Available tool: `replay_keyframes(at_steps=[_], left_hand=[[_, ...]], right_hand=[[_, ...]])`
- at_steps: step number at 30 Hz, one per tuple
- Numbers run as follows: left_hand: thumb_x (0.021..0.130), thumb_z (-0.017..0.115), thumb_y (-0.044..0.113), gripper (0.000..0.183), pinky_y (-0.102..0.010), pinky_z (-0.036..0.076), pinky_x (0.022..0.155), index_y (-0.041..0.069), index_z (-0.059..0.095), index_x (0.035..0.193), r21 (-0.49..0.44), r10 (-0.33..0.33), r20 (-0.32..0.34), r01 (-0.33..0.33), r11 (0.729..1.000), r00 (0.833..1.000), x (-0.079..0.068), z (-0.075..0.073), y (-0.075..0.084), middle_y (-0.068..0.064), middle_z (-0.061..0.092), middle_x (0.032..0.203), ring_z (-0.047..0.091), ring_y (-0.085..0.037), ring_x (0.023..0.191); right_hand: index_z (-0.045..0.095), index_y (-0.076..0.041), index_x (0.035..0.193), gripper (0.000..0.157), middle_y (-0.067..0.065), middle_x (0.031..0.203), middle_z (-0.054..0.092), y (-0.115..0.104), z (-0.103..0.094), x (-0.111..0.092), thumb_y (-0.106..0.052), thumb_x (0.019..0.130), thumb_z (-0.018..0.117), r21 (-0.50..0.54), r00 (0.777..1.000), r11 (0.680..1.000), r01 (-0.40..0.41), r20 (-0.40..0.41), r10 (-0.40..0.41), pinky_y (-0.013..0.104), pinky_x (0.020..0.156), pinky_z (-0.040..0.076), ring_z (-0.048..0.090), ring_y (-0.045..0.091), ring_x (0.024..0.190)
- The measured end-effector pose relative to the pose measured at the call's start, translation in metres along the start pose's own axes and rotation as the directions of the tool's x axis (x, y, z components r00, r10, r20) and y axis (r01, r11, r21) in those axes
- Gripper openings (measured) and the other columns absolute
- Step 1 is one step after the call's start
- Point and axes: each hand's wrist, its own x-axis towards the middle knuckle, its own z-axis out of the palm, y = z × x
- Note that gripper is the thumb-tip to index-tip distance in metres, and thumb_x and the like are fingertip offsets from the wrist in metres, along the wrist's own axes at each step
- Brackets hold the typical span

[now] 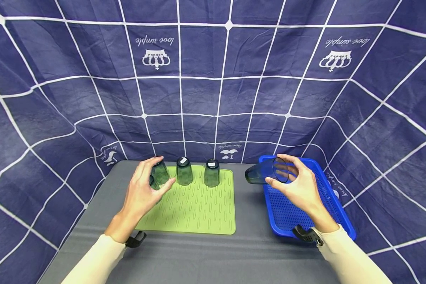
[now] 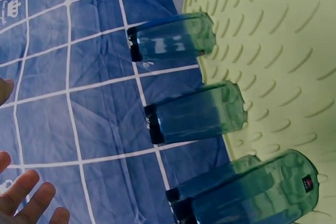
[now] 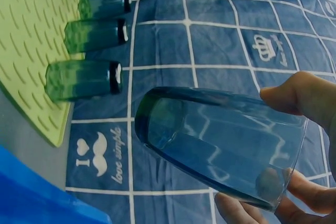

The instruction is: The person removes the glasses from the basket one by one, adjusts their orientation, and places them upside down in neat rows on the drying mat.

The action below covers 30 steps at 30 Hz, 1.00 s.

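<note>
My right hand grips a clear blue-tinted drinking glass near its rim, thumb on one side and fingers on the other. The glass lies tilted on its side in the air over the blue basket, its base pointing left. On the green drying mat, several similar glasses stand upside down; one is rightmost, another beside it. My left hand hovers at the mat's left, thumb and fingers spread apart, partly covering the two leftmost glasses. In the left wrist view, its fingers hold nothing.
A grey tabletop lies under the mat and basket, with a strip between them. Behind and at both sides hangs a dark blue curtain with white grid lines, close behind the glasses.
</note>
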Motion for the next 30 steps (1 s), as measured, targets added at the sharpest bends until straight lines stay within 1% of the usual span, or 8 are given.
replay_keyframes(at_steps=[6,13,15,18,21,25,30], left_hand=[[0.083,0.104,0.026,0.083,-0.057,0.052,0.120,0.010,0.069,0.156,-0.023,0.028,0.011,-0.028,0.999,1.000,0.000,0.002,0.009,-0.016,0.075,0.147,0.069,-0.040,0.141],[0.083,0.104,0.027,0.082,-0.049,0.051,0.125,0.010,0.069,0.156,-0.036,0.041,0.035,-0.040,0.999,0.999,-0.003,0.007,0.018,-0.015,0.075,0.146,0.069,-0.038,0.141],[0.083,0.104,0.026,0.082,-0.050,0.053,0.123,0.010,0.069,0.155,-0.040,0.040,0.039,-0.039,0.998,0.998,-0.004,0.009,0.021,-0.014,0.075,0.147,0.069,-0.037,0.140],[0.082,0.104,0.027,0.082,-0.057,0.055,0.117,0.010,0.070,0.154,-0.038,0.045,0.043,-0.043,0.998,0.998,-0.007,0.011,0.024,-0.013,0.074,0.148,0.070,-0.036,0.139],[0.083,0.104,0.027,0.081,-0.057,0.055,0.116,0.011,0.070,0.154,-0.046,0.045,0.051,-0.043,0.998,0.998,-0.009,0.014,0.027,-0.013,0.074,0.149,0.070,-0.035,0.139],[0.084,0.104,0.027,0.080,-0.051,0.055,0.119,0.012,0.070,0.155,-0.060,0.043,0.063,-0.040,0.997,0.997,-0.011,0.017,0.032,-0.012,0.074,0.150,0.070,-0.034,0.140],[0.084,0.104,0.026,0.082,-0.049,0.055,0.120,0.014,0.069,0.157,-0.073,0.047,0.074,-0.042,0.996,0.996,-0.012,0.020,0.039,-0.011,0.074,0.151,0.070,-0.033,0.141]], right_hand=[[0.066,0.001,0.151,0.077,0.022,0.151,0.073,-0.003,0.009,-0.005,-0.002,0.084,0.103,0.048,0.999,0.998,-0.040,0.022,0.039,0.021,0.104,0.066,0.079,-0.003,0.120],[0.066,0.000,0.153,0.077,0.017,0.152,0.073,-0.004,0.018,-0.012,-0.002,0.085,0.103,0.074,0.998,0.996,-0.052,0.052,0.048,0.021,0.105,0.065,0.078,-0.003,0.123],[0.065,0.000,0.153,0.078,0.017,0.152,0.073,-0.005,0.020,-0.013,-0.002,0.085,0.103,0.082,0.997,0.995,-0.060,0.056,0.055,0.021,0.105,0.065,0.078,-0.003,0.124],[0.066,0.000,0.152,0.078,0.017,0.152,0.072,-0.007,0.024,-0.014,-0.002,0.084,0.103,0.101,0.996,0.992,-0.069,0.064,0.062,0.023,0.106,0.065,0.078,-0.003,0.125],[0.066,0.000,0.152,0.077,0.019,0.152,0.072,-0.009,0.028,-0.015,-0.001,0.084,0.103,0.119,0.995,0.990,-0.073,0.070,0.065,0.024,0.106,0.065,0.078,-0.002,0.124],[0.066,0.002,0.152,0.077,0.021,0.154,0.071,-0.013,0.034,-0.018,0.001,0.084,0.102,0.150,0.994,0.986,-0.078,0.086,0.066,0.024,0.106,0.066,0.078,-0.002,0.125],[0.065,0.003,0.152,0.079,0.021,0.156,0.069,-0.014,0.040,-0.021,0.004,0.082,0.102,0.184,0.992,0.979,-0.091,0.101,0.073,0.026,0.107,0.066,0.078,0.000,0.125]])
